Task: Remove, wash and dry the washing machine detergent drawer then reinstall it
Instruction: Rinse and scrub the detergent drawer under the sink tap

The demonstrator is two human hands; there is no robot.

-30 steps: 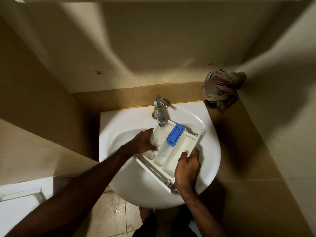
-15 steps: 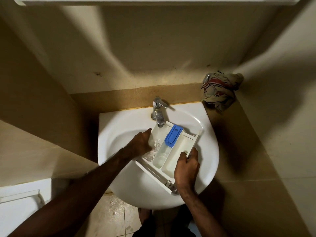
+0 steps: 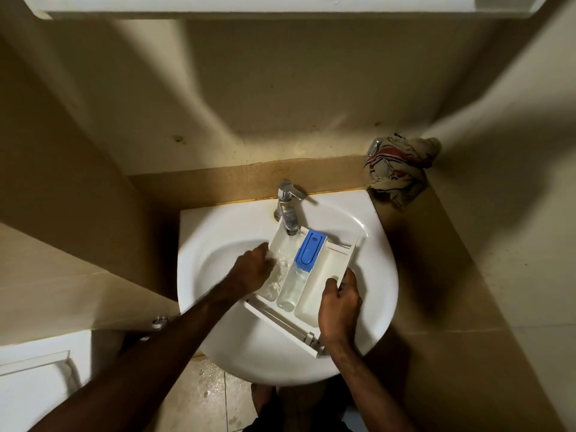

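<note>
Writing on the blue insert (image 3: 309,251) is too small to read. The detergent drawer (image 3: 314,285) lies slanted across the sink (image 3: 224,244) under the tap (image 3: 288,215). Right hand (image 3: 339,307) fingers grip its right wall; left hand (image 3: 254,269) reaches into the left compartment, fingers hidden. A rag (image 3: 399,166) hangs near the sink's far-right edge.

A: walls (image 3: 280,104)?
B: beige, meeting in a corner. Darker tan tile band (image 3: 202,185) low behind the white basin (image 3: 224,232); small dark mark above it, left.
A: light?
B: dim and warm, 1 bright patch on the back wall, heavy shadow right.
A: floor (image 3: 202,397)?
B: pale tiles, wet-speckled, grout lines visible.
A: anything else?
B: white ledge (image 3: 249,7) overhead, white fixture (image 3: 34,385) lower left, crumpled patterned cloth (image 3: 399,166) hanging in the right corner.
</note>
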